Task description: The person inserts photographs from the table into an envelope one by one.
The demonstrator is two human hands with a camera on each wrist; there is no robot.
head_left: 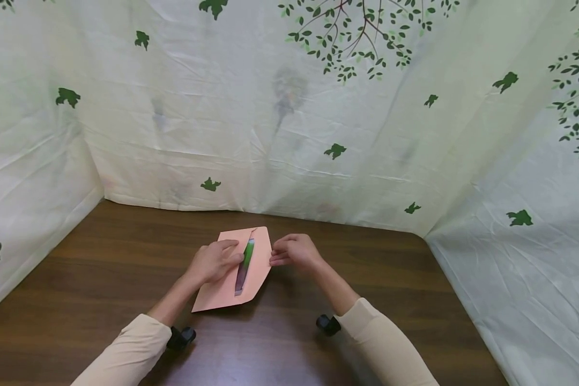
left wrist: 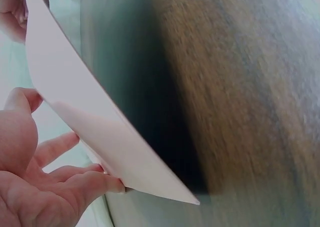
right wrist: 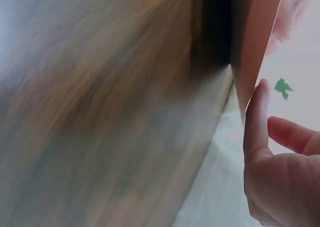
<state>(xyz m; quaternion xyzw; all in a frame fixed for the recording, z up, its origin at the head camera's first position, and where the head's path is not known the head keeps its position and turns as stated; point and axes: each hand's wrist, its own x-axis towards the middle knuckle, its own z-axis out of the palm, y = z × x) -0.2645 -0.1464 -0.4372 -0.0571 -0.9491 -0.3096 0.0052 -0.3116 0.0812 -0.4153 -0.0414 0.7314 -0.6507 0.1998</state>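
A salmon-pink envelope (head_left: 222, 289) stands slanted over the brown table, its pointed flap (head_left: 260, 268) spread toward the right. Through the long slit of its mouth shows a green and purple, paper-like piece (head_left: 247, 257), mostly hidden inside. My left hand (head_left: 217, 261) holds the body of the envelope, with a fingertip right at the mouth's edge. In the left wrist view, bent fingers (left wrist: 55, 149) meet the upper face. At the flap's outer edge, my right hand (head_left: 296, 251) grips with its fingertips. The right wrist view shows one finger (right wrist: 257, 114) along that edge.
The brown wooden table (head_left: 391, 284) spreads around the envelope. A white cloth (head_left: 241, 134) with printed leaves hangs behind the table and along both sides. Each wrist wears a small black camera, one on the left (head_left: 180, 338) and one on the right (head_left: 328, 325).
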